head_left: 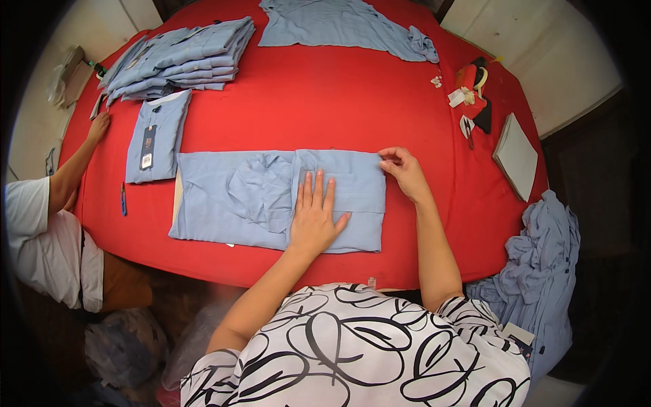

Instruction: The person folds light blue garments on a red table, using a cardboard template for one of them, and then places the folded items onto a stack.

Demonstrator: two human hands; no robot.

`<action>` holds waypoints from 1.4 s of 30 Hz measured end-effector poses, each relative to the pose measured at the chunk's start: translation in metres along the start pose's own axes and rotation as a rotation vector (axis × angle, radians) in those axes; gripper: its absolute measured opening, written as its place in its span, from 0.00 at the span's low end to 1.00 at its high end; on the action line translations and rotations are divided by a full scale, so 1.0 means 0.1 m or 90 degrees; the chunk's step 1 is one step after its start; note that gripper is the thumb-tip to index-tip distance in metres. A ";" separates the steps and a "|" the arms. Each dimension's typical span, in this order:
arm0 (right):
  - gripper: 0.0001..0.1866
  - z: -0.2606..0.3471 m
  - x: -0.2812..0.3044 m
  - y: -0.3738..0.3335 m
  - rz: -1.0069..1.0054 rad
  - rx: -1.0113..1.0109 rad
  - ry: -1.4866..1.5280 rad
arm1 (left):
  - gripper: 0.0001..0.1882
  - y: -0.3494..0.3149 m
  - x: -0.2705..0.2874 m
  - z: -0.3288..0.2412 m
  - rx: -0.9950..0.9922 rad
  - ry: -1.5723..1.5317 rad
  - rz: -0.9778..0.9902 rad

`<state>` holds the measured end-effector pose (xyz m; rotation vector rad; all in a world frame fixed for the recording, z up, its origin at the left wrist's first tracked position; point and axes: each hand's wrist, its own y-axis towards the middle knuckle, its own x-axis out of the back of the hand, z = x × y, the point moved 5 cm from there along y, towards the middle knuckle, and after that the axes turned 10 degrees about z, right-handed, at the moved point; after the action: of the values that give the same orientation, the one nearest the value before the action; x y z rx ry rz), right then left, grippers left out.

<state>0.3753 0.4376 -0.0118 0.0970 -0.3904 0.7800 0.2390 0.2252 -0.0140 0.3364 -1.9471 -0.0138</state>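
Observation:
A light blue shirt [346,227] lies partly folded in a long rectangle in front of me, with a crumpled bunch of cloth near its middle. My left hand [317,220] rests flat on the shirt, fingers stretched out and pointing away from me. At the shirt's far right corner, my right hand [405,171] pinches the edge of the cloth between thumb and fingers. A strip of pale cream board [178,197] shows from under the shirt's left end.
Red cloth [325,102] covers the table. Folded blue shirts [183,61] form a stack at far left, near a tagged folded shirt [159,139]. A co-worker's arm [78,156] reaches in at left. White boards [517,157] lie at right; loose blue garments [536,271] hang beside me.

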 end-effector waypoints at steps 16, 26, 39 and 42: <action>0.31 0.73 -1.04 -0.73 0.250 0.009 0.590 | 0.42 0.03 0.63 -0.05 0.183 -0.414 0.018; 0.36 1.11 -1.40 -0.66 0.428 0.004 0.669 | 0.21 -0.93 1.84 2.49 0.425 -0.832 -0.096; 0.28 0.68 -1.81 -0.56 0.388 -0.094 0.238 | 0.24 -1.28 1.56 2.85 0.619 -0.184 -0.120; 0.30 0.86 -1.81 -0.38 0.288 0.036 0.036 | 0.18 -1.38 1.29 2.76 0.596 -0.320 -0.119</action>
<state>0.2591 0.2705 0.0015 0.0395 -0.3399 1.2383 -0.0258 0.0215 -0.0287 1.2206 -2.2994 0.7748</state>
